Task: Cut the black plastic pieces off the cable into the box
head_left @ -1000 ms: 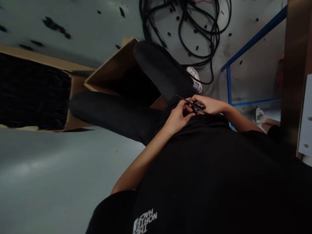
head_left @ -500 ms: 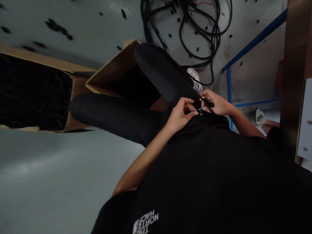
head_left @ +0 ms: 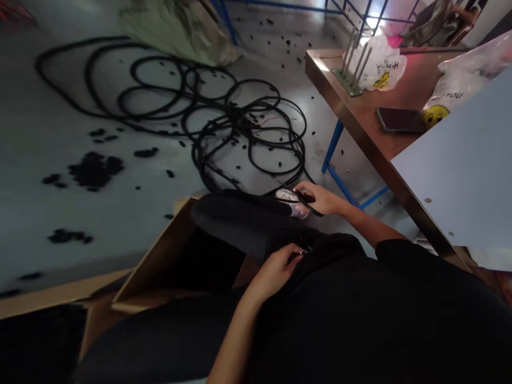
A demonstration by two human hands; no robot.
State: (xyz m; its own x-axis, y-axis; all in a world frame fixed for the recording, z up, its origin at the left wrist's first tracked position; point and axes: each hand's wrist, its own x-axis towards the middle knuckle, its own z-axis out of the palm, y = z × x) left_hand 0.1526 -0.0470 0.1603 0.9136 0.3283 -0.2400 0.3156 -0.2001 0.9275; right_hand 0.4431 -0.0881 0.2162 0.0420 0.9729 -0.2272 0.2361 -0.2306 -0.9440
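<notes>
My left hand (head_left: 279,265) is closed in a pinch over my lap. A small shiny metal piece (head_left: 306,249) shows at its fingertips; its kind is too small to make out. My right hand (head_left: 322,199), farther forward and to the right, is closed around a thin black cable (head_left: 309,205), part of which sticks out below the fingers. A white shoe (head_left: 288,196) shows just left of this hand. Beyond it, long loops of black cable (head_left: 208,114) lie tangled on the floor.
Open cardboard boxes (head_left: 160,248) stand at my legs, one with dark contents. Small black pieces (head_left: 96,169) lie scattered on the floor. At right is a wooden table (head_left: 360,128) with blue legs, a phone (head_left: 400,120), plastic bags (head_left: 386,66) and upright metal rods (head_left: 354,66).
My hands have moved apart: the right has gone forward with the black cable, while the left stays over my lap. The view has tilted up and turned, bringing the table top into sight.
</notes>
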